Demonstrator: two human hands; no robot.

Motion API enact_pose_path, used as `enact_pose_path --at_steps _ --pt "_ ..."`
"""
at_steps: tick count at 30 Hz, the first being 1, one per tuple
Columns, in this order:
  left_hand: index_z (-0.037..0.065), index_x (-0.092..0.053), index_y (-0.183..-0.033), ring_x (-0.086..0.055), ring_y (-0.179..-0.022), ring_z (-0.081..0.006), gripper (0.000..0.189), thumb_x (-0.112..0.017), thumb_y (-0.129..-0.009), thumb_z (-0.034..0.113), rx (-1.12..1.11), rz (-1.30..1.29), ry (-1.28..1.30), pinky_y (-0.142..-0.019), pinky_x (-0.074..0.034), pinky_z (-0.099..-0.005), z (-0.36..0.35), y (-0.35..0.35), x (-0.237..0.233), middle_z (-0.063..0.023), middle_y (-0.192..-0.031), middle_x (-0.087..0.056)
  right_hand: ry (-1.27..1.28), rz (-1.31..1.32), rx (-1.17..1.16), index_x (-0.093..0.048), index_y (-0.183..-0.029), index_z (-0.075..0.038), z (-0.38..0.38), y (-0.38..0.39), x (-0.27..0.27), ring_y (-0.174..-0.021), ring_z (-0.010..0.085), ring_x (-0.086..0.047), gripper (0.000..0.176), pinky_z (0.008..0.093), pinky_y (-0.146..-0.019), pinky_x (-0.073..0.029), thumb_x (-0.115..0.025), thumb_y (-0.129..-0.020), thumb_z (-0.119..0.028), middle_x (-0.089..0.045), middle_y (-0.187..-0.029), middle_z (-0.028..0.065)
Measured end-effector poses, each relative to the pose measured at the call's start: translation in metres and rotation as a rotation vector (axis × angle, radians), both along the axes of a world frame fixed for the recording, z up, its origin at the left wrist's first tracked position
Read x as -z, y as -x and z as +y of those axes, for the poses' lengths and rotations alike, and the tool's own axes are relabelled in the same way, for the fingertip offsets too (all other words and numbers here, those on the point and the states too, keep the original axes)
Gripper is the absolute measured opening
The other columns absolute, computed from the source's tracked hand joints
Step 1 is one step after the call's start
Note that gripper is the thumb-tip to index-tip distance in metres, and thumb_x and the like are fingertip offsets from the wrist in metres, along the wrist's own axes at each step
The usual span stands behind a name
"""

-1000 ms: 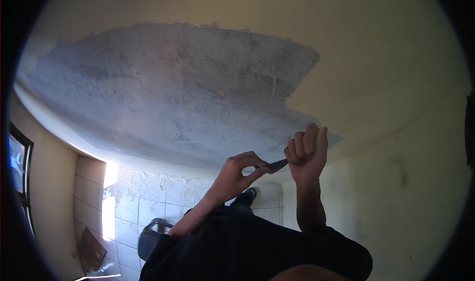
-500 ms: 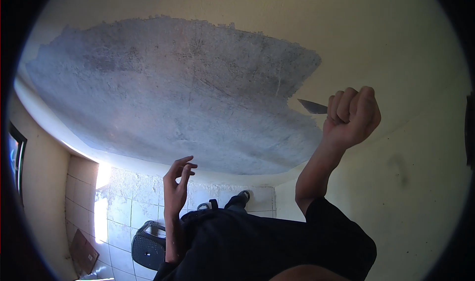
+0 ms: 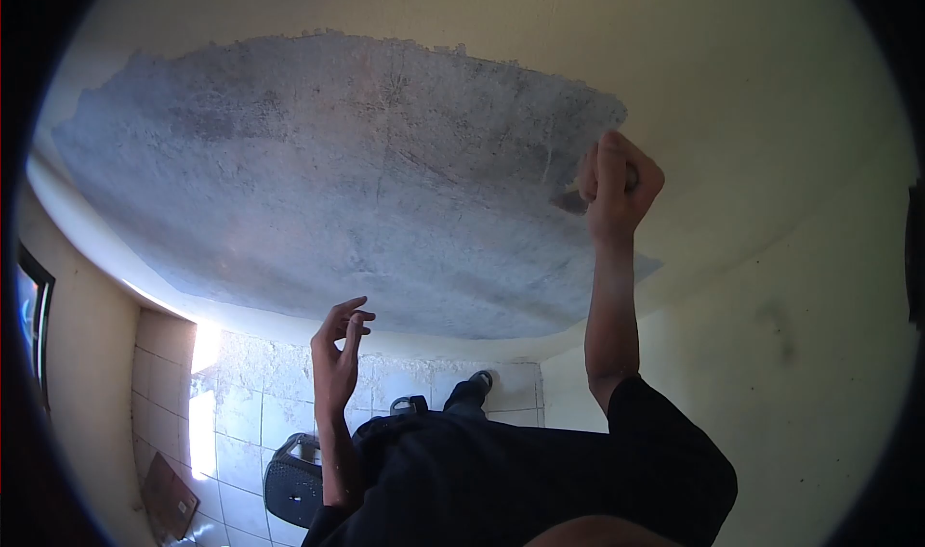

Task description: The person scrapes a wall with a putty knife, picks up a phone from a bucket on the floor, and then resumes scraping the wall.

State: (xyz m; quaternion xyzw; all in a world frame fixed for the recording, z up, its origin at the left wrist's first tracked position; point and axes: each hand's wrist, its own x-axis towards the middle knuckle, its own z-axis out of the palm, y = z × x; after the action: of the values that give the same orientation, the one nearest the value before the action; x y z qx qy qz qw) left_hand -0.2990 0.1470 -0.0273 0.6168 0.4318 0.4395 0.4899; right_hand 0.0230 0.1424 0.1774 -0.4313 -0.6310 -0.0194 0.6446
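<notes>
My right hand (image 3: 621,186) is closed around the handle of a scraper (image 3: 569,202), whose thin metal blade sticks out to the left of the fist. The blade overlaps the right border of a large grey bare patch (image 3: 385,181) on the wall, where the pale yellow paint is gone. Much of the handle is hidden by my fingers. Low in front of the wall, my left hand (image 3: 339,345) hangs in the air with loosely bent, separated fingers and nothing in it.
Pale painted wall (image 3: 752,94) surrounds the patch, its edge ragged. Below, light floor tiles (image 3: 236,412) carry small crumbs near the wall. A black plastic stool (image 3: 292,484) stands by my left side, and a brown flat board (image 3: 171,497) lies at the lower left.
My right hand has moved left with the scraper, bringing the blade from the painted wall onto the patch's edge. My left hand has shifted only slightly.
</notes>
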Motion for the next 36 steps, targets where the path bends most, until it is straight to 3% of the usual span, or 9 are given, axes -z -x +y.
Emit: enact_pose_path --at_steps 7,8,12,16,20,24,30,33,36 --pt "0.0 -0.07 -0.133 -0.075 -0.097 -0.0249 0.033 -0.06 -0.111 0.022 0.12 -0.025 0.041 -0.09 -0.059 -0.0386 -0.002 -0.013 0.004 -0.0173 -0.107 -0.078 -0.205 -0.095 0.013 -0.034 -0.062 -0.011 -0.016 -0.004 -0.012 -0.044 0.0034 -0.03 0.049 0.0265 -0.042 -0.017 -0.045 -0.109 -0.011 -0.037 -0.048 -0.0031" --pt "0.0 -0.07 -0.133 -0.075 -0.097 -0.0249 0.033 -0.06 -0.111 0.022 0.131 -0.024 0.037 -0.09 -0.059 -0.0388 -0.004 -0.016 0.002 -0.0174 -0.107 -0.078 -0.203 -0.075 0.01 -0.026 -0.068 -0.015 -0.016 0.0 -0.014 -0.044 0.0039 -0.021 0.044 0.0265 -0.042 -0.014 -0.043 -0.108 -0.008 -0.023 -0.053 -0.005" --pt "0.0 -0.07 -0.133 -0.075 -0.096 -0.0244 0.032 -0.06 -0.111 0.022 0.143 -0.038 0.033 -0.09 -0.059 -0.0384 -0.001 -0.018 0.002 -0.0169 -0.106 -0.078 -0.31 -0.025 -0.199 -0.027 -0.068 -0.013 -0.036 0.003 -0.019 -0.044 0.0047 -0.021 0.045 0.0286 -0.043 -0.013 -0.046 -0.108 -0.008 -0.023 -0.053 -0.0047" --pt "0.0 -0.07 -0.133 -0.075 -0.094 -0.0241 0.033 -0.06 -0.111 0.022 0.139 -0.037 0.024 -0.089 -0.059 -0.0381 -0.002 -0.017 0.001 -0.0163 -0.105 -0.079 -0.082 0.008 -0.015 -0.03 -0.068 -0.014 -0.004 -0.003 0.009 -0.046 0.0043 -0.019 0.042 0.0284 -0.043 -0.013 -0.046 -0.106 -0.005 -0.025 -0.053 -0.0044" --pt "0.0 -0.07 -0.133 -0.075 -0.093 -0.0245 0.033 -0.059 -0.111 0.023 0.114 -0.039 0.023 -0.088 -0.059 -0.0383 -0.001 -0.013 0.004 -0.0165 -0.106 -0.079 -0.346 -0.045 -0.22 -0.028 -0.068 -0.014 -0.036 0.0 -0.01 -0.046 0.0054 -0.02 0.042 0.0287 -0.043 -0.012 -0.047 -0.104 -0.002 -0.027 -0.053 -0.0044" --pt "0.001 -0.07 -0.133 -0.075 -0.094 -0.0249 0.035 -0.059 -0.111 0.026 0.105 0.002 0.016 -0.088 -0.059 -0.0387 -0.001 -0.012 0.003 -0.0166 -0.106 -0.079 -0.236 -0.033 -0.043 -0.032 -0.062 -0.007 -0.025 -0.011 -0.008 -0.043 0.0047 -0.03 0.045 0.0274 -0.041 -0.018 -0.048 -0.104 -0.004 -0.033 -0.05 -0.0021" --pt "0.001 -0.07 -0.133 -0.075 -0.095 -0.0252 0.033 -0.058 -0.111 0.023 0.124 -0.001 0.018 -0.088 -0.059 -0.0386 -0.001 -0.017 0.003 -0.0164 -0.106 -0.079 -0.357 -0.015 -0.336 -0.027 -0.07 -0.013 -0.044 -0.011 -0.012 -0.045 0.0058 -0.021 0.042 0.0286 -0.043 -0.015 -0.047 -0.106 -0.003 -0.026 -0.054 -0.0047" --pt "0.001 -0.07 -0.133 -0.075 -0.095 -0.0247 0.032 -0.059 -0.11 0.022 0.159 -0.009 -0.003 -0.087 -0.059 -0.0381 -0.003 -0.021 0.0 -0.0159 -0.106 -0.079 -0.075 -0.046 -0.058 -0.03 -0.07 -0.013 -0.013 -0.008 0.008 -0.044 0.0068 -0.021 0.04 0.0293 -0.042 -0.016 -0.044 -0.105 -0.002 -0.027 -0.053 -0.004" --pt "0.002 -0.07 -0.132 -0.075 -0.093 -0.0232 0.031 -0.06 -0.11 0.022 0.19 0.003 -0.001 -0.086 -0.059 -0.0368 -0.003 -0.022 -0.001 -0.0157 -0.106 -0.079 -0.301 -0.082 -0.157 -0.035 -0.064 -0.009 -0.027 0.0 0.001 -0.043 0.0064 -0.03 0.042 0.029 -0.041 -0.021 -0.045 -0.105 -0.003 -0.034 -0.051 -0.0025"
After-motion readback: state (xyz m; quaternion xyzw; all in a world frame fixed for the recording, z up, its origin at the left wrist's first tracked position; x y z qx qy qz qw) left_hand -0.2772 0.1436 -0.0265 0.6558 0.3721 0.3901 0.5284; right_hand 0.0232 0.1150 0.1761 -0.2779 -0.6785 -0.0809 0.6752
